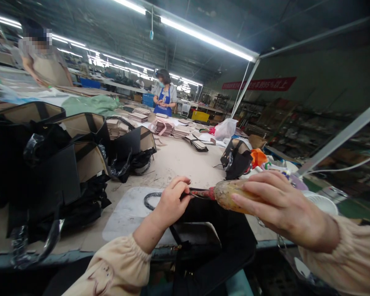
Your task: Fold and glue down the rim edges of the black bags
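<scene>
At lower centre, L hand [172, 201] pinched dark strip [201, 197] over black bag [236, 236]; R hand [280, 205] gripped yellowish bottle [226, 195], red tip [208, 193] alongside. Prob. mid-gluing; next move needed steady aim.

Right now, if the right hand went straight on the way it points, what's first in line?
Probably the left hand: the yellowish tool held in the right hand aims its red tip that way. Depth there is unclear.
</scene>
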The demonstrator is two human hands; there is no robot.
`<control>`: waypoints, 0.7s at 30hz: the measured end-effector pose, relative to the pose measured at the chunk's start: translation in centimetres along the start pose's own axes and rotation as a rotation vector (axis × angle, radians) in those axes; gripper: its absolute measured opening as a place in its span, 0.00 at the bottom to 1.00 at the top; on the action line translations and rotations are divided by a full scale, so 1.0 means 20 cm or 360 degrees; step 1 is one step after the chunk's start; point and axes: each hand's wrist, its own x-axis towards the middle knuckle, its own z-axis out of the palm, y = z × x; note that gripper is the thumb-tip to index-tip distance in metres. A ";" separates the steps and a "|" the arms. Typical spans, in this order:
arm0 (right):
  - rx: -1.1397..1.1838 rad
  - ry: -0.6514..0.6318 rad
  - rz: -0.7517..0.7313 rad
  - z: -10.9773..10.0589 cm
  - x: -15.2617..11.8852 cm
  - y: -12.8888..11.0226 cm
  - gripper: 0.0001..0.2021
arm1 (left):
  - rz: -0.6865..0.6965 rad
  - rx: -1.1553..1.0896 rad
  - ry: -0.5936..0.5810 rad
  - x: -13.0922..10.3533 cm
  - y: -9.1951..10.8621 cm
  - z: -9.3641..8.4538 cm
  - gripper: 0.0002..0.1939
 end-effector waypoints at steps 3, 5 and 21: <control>-0.0020 -0.0011 0.0017 0.01 0.01 0.00 0.15 | -0.0039 0.0004 0.0034 0.00 0.00 0.00 0.11; -0.0031 -0.0015 0.0029 0.02 0.01 -0.01 0.15 | -0.0063 0.0012 0.0058 0.00 0.00 0.00 0.12; -0.0072 -0.0071 0.0031 0.00 0.01 -0.03 0.15 | 0.0080 0.0078 0.0012 0.00 0.00 0.01 0.07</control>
